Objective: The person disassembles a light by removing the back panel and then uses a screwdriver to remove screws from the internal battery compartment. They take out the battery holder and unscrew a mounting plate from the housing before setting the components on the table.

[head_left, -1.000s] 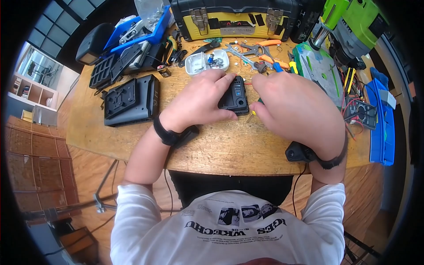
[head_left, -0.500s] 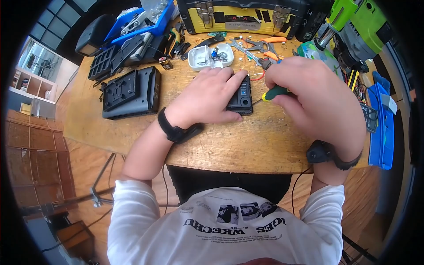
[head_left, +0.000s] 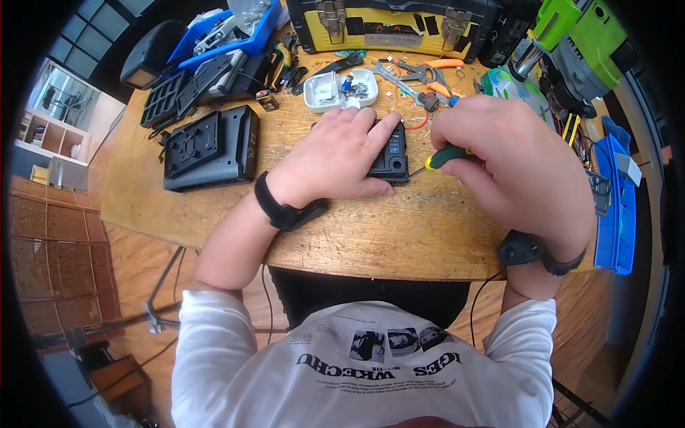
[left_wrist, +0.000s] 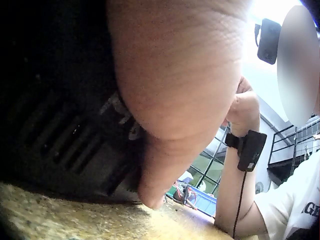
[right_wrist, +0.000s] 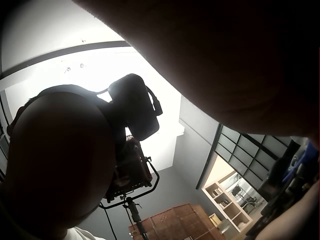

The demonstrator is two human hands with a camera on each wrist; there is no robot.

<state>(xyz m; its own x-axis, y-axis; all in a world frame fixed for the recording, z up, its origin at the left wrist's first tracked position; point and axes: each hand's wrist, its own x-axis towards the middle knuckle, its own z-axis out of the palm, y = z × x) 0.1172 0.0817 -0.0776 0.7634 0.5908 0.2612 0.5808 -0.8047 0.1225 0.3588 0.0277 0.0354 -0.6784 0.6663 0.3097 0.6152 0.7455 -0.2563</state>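
Note:
A black boxy device (head_left: 394,153) with a small blue label lies on the wooden table (head_left: 357,242). My left hand (head_left: 335,153) holds it from above, fingers over its far side and thumb along its near edge. In the left wrist view the thumb (left_wrist: 155,170) reaches down beside the slotted black side of the device. My right hand (head_left: 499,146) grips a screwdriver (head_left: 444,154) by its green and yellow handle. The thin shaft points left, and its tip is right by the device's right edge. The right wrist view hides the screwdriver.
A white tray of small parts (head_left: 325,94) stands behind the left hand. Wrenches and orange-handled pliers (head_left: 442,64) lie before a yellow and black toolbox (head_left: 392,32). At left sits a black housing (head_left: 214,150); at right are a green drill press (head_left: 592,50) and blue tray (head_left: 619,214).
My right hand has drawn back to the right from the device, bringing the screwdriver into sight. My left hand stays on the device; over the last half second little has moved.

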